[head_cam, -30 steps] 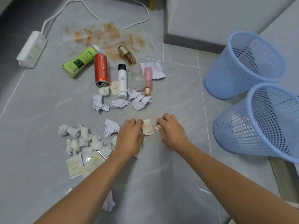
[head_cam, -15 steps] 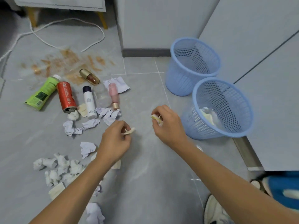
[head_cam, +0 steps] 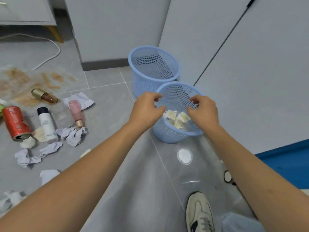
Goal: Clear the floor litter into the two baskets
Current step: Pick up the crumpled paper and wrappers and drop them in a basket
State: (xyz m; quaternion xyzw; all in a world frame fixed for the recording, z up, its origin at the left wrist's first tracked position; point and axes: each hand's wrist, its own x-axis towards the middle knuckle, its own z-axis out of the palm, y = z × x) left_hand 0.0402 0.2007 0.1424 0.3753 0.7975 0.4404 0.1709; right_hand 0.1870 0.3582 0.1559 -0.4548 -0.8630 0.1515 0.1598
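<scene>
With both hands, left [head_cam: 145, 109] and right [head_cam: 203, 113], held loosely curled and empty above the near basket [head_cam: 168, 134], sachets [head_cam: 177, 118] are seen binned, while crumpled paper [head_cam: 71, 135] and bottles [head_cam: 46, 124] remain on the floor [head_cam: 133, 181].

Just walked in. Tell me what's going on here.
A person is clearing floor litter into two blue baskets. Both hands, left and right, hang over the near basket with fingers loosely curled, holding nothing visible. Small packets lie inside it. The far basket looks empty. Bottles, a red can and crumpled paper remain on the floor.
</scene>
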